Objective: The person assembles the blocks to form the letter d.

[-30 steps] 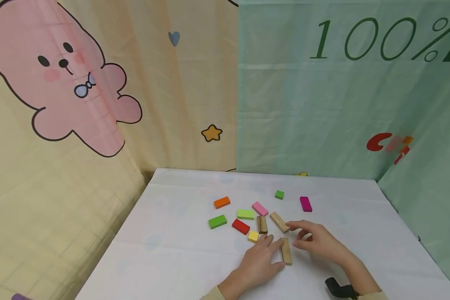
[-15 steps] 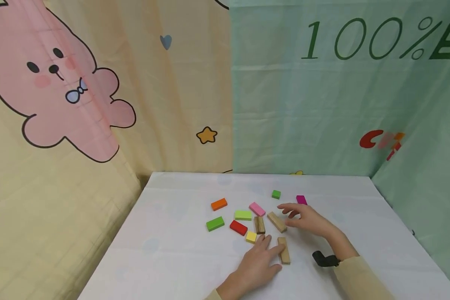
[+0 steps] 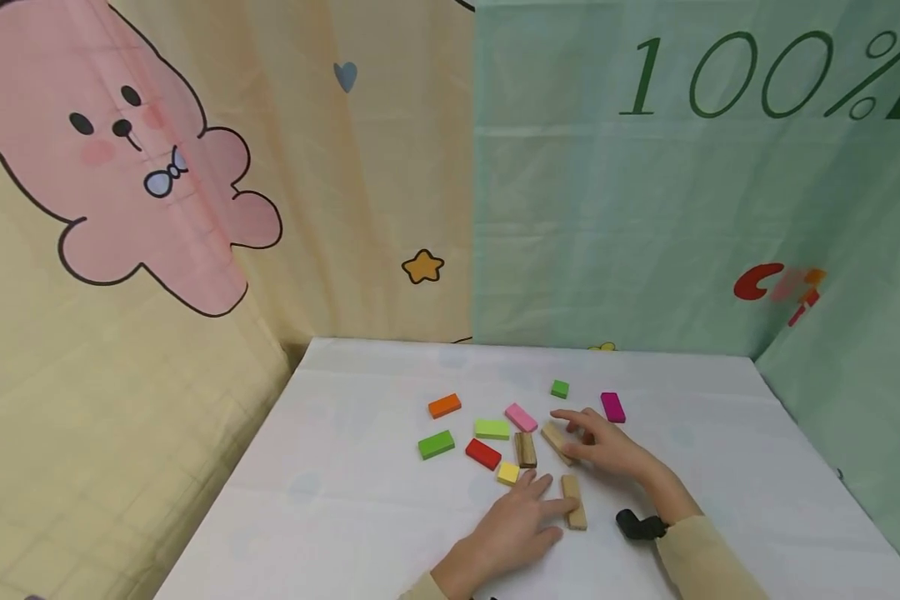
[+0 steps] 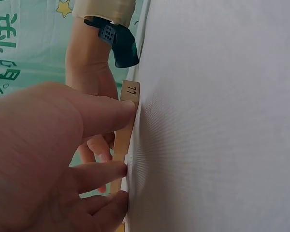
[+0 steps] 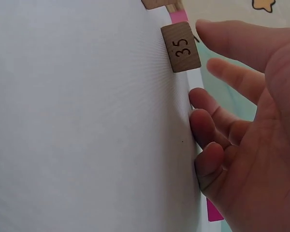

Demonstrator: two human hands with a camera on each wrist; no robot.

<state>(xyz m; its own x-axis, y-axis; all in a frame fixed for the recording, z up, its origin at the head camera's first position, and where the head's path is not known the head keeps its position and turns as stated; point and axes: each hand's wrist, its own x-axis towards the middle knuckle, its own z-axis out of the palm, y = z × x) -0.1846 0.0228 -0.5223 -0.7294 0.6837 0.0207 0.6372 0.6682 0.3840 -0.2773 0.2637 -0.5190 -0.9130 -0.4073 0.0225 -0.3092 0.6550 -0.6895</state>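
Wooden block 77 [image 4: 130, 91] and block 35 [image 5: 182, 48] lie well off table's [image 3: 307, 417] far edge. Left hand [image 3: 508, 529] spread, touching 77; right hand [image 3: 607, 447] spread, just beside 35.

Room left of orange block [image 3: 444, 406], brown block [image 3: 525, 450] before left hand [image 3: 512, 527]

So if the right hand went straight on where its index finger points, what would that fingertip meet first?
Probably the pink block, next in line to the left of the right hand in the head view. Fingertip height is unclear there, so it might pass over the block instead.
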